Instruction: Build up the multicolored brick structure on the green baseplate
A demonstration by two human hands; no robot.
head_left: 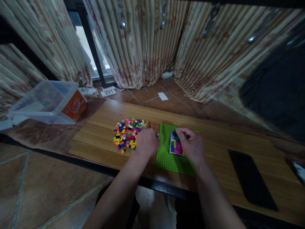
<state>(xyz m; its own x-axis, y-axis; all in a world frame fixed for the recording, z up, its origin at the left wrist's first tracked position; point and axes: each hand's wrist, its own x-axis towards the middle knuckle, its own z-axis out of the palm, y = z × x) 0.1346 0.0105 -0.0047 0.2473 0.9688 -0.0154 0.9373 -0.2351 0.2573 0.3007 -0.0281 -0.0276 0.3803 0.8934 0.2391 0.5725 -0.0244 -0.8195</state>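
Observation:
On a green studded baseplate stands a small block of toy building bricks, with colourful rows in its top and a dark blue back edge. My right hand is closed in a pinch at that back edge, thumb and forefinger on a dark blue brick; it covers the block's right side. Left of the plate lies a pile of loose toy bricks in many colours. My left hand rests over the pile's right side, fingers curled in. Its fingertips are hidden, and what they hold cannot be made out.
A clear plastic tub with an orange label stands at the table's far left. At the right of the wooden table lies a flat black phone-shaped slab. Striped curtains hang behind, and metal hooks dangle above.

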